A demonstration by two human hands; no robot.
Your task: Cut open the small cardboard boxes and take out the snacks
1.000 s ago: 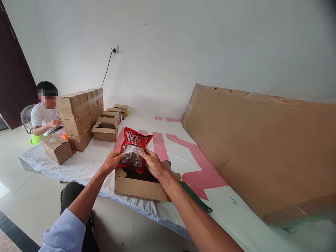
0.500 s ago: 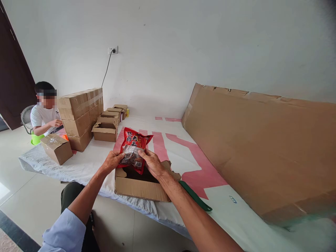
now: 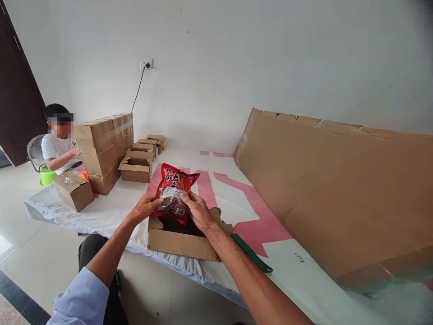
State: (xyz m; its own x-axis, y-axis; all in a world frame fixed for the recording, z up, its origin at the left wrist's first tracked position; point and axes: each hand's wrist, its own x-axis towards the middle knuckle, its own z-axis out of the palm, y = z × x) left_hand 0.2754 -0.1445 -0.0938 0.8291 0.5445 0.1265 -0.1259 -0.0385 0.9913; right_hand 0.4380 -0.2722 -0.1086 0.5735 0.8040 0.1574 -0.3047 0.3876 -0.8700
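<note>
A red plastic food packet with large black characters is held up by its two sides. My left hand grips its left edge, thumb on the front. On the right edge, my right hand pinches it the same way; the fingers behind the packet are hidden. Just below the packet stands an open cardboard box with torn flaps, at the near edge of the table. Its inside looks dark, and I cannot make out what it holds.
Sealed cartons are stacked at the left, with a single carton before them. Several open boxes stand in a row behind. A large cardboard sheet leans at the right. A green strip lies beside my right forearm. Another person sits far left.
The packet and both hands have shifted very slightly to the right, the grip unchanged. The seated person's arm has moved a little behind the stacked cartons.
</note>
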